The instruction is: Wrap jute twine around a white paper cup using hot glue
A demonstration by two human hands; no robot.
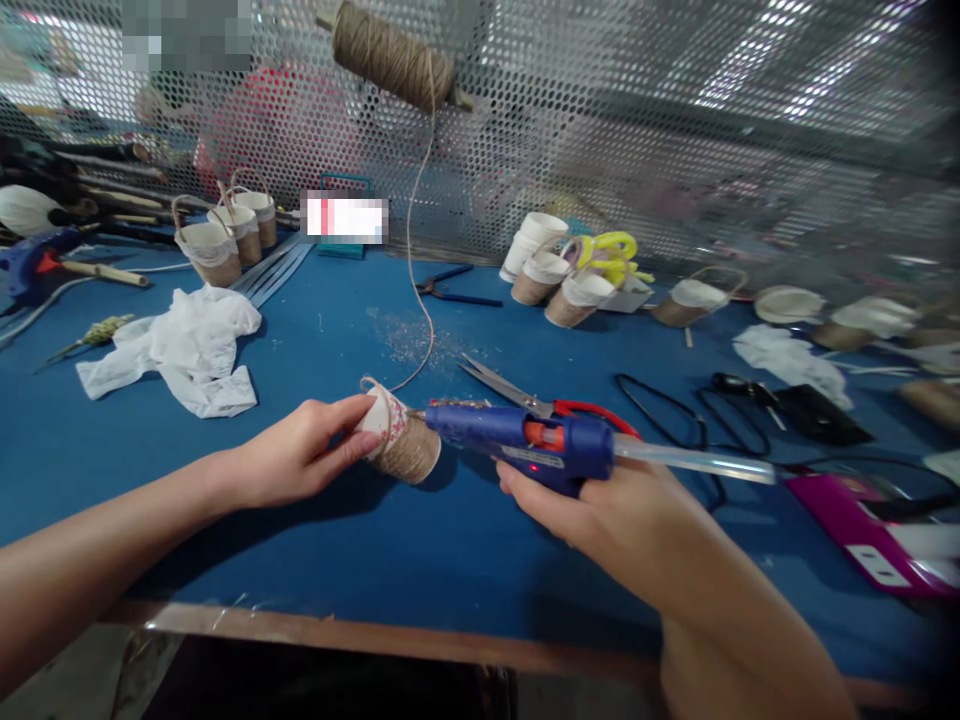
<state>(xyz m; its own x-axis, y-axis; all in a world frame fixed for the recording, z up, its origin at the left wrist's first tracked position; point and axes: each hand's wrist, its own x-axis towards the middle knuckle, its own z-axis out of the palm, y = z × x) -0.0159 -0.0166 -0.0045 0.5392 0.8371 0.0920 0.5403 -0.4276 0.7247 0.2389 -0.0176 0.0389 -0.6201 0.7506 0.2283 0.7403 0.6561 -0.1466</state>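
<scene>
My left hand [311, 450] grips a small paper cup [409, 450] by its white, flower-printed upper part; the cup lies tilted on its side. Brown twine wraps its lower part, and a strand of twine [411, 230] runs from it up to a spool [390, 55]. In my right hand [592, 510] is a blue hot glue gun [487, 428], with a clear glue stick [697, 462] jutting from its back and a small red light on. The gun's nozzle meets the cup near the edge of the twine; whether glue is coming out I cannot tell.
Red-handled scissors [517, 385] lie just behind the glue gun, and pliers [457, 285] farther back. White lace [180, 345] is heaped at left. Twine-wrapped cups [214, 255] stand at back left and right. A second glue gun [34, 265] sits far left; a magenta box [862, 530] lies right.
</scene>
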